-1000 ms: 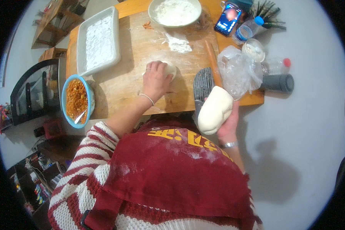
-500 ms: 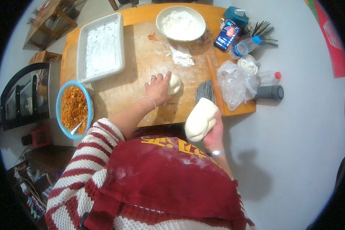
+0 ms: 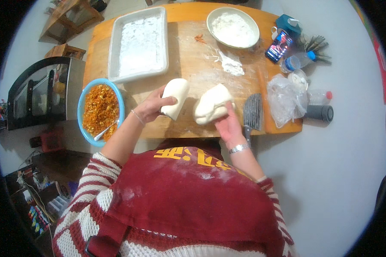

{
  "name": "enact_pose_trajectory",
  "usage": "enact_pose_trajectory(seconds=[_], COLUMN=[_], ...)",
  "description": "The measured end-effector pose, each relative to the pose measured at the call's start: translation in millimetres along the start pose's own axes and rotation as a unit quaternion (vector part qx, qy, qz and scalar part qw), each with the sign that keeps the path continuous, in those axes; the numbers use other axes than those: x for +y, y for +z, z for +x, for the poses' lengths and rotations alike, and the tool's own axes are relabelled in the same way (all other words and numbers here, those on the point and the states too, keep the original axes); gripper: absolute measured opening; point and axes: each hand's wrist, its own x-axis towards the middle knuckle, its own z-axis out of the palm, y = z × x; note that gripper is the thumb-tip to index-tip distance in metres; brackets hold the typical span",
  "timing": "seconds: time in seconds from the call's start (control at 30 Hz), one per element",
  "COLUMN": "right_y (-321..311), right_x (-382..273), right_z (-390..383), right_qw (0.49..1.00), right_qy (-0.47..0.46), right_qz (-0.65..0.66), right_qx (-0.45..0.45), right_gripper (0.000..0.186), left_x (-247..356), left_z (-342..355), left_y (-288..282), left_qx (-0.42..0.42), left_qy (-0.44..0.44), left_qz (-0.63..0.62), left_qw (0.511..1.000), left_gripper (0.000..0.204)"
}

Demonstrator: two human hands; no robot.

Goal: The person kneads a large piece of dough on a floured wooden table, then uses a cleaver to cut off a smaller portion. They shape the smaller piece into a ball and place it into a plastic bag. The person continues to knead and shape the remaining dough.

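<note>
The left hand (image 3: 152, 107) is closed around a smaller lump of dough (image 3: 175, 97), lifted just over the floured wooden table (image 3: 188, 64). The right hand (image 3: 227, 124) cups a larger piece of dough (image 3: 212, 109) from below, fingers curled up its near side. The two pieces sit close together but look apart (the gap is narrow). To do this well, I would judge each piece should be supported underneath so it does not stretch or sag, and kept over the floured patch. A cleaver (image 3: 252, 113) lies just right of the right hand, so that wrist should stay clear. A blue bowl of orange filling (image 3: 99, 110) stands at the left edge.
</note>
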Motion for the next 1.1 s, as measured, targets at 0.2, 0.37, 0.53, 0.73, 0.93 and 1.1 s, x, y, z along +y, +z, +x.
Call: enact_pose_trajectory(seconds=[0.2, 0.37, 0.53, 0.73, 0.93, 1.1], right_y=[42, 47, 17, 7, 12, -10], right_x=[-2, -47, -88, -96, -92, -93], right_z=[-42, -89, -109, -109, -117, -112], right_qw=[0.99, 0.999, 0.99, 0.984, 0.995, 0.997], right_qy=[-0.093, -0.036, -0.049, -0.075, -0.061, 0.054], right_qz=[-0.1, 0.016, 0.129, 0.159, 0.076, 0.024], right_qx=[0.017, -0.026, 0.017, 0.029, -0.028, -0.055], right_gripper=[0.056, 0.061, 0.06, 0.056, 0.055, 0.049], left_x=[24, 4, 3, -23, -16, -12], left_z=[-2, -1, 24, 25, 32, 38], left_y=[66, 149, 174, 236, 224, 181], left_qx=[-0.061, -0.076, -0.042, -0.047, 0.017, -0.184], left_qy=[0.098, 0.299, 0.206, 0.111, 0.103, 0.15], left_qz=[0.197, 0.513, 0.282, 0.041, 0.015, -0.029], left_qw=[0.974, 0.801, 0.936, 0.992, 0.994, 0.971], left_gripper=[0.092, 0.079, 0.048, 0.049, 0.03, 0.042])
